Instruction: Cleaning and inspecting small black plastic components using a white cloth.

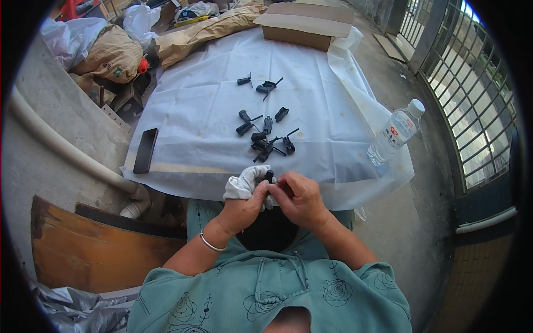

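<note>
Over the near edge of the table, my left hand (250, 201) is closed on a small black plastic part (269, 176) that pokes up beside the thumb. A white fabric piece (240, 187), glove or cloth, is bunched around the fingers of that hand. My right hand (302, 200) meets it from the right, its thumb and forefinger pinched close to the part. Whatever sits between those right fingertips is too small to make out. Beyond both hands lie several similar black plastic parts (267, 125), some with thin arms sticking out, in a loose column.
A white sheet (205, 105) covers the table. On it are a dark phone (145, 151) at the left, a clear water bottle (395, 133) at the right edge and a cardboard box (302, 28) at the far end. Bags (108, 58) are heaped far left; a barred gate (477, 94) stands right.
</note>
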The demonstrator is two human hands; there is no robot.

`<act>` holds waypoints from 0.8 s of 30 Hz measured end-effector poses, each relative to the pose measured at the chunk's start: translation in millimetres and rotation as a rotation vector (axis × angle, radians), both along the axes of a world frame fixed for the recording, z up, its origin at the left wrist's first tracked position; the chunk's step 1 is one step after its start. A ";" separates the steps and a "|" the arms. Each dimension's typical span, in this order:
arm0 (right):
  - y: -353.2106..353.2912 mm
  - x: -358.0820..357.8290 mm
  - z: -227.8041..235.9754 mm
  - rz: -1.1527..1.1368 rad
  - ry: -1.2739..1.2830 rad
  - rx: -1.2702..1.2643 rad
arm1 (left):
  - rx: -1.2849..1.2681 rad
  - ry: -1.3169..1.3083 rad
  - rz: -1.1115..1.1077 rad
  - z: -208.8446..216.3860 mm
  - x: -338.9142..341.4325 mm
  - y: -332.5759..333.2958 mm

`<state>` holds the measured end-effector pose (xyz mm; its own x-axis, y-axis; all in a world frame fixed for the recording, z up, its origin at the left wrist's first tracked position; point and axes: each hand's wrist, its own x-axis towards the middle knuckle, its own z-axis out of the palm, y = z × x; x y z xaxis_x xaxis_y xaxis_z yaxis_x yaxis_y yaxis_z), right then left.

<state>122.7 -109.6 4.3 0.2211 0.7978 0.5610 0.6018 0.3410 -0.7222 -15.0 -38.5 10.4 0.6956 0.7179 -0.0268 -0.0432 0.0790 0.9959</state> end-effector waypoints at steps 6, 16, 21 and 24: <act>8.3 6.8 2.9 0.148 0.302 -0.276 | 0.036 -0.004 -0.079 -0.2 -7.8 0.4; 9.4 -2.5 -23.6 0.152 0.302 -0.345 | 1.000 0.147 0.153 -10.0 -4.4 6.1; 4.9 1.9 -7.6 0.200 0.309 -0.280 | 0.519 0.071 0.098 -10.9 -6.8 8.7; 5.5 7.6 0.6 0.151 0.093 -0.409 | 0.487 -0.073 0.084 -13.4 -7.2 19.3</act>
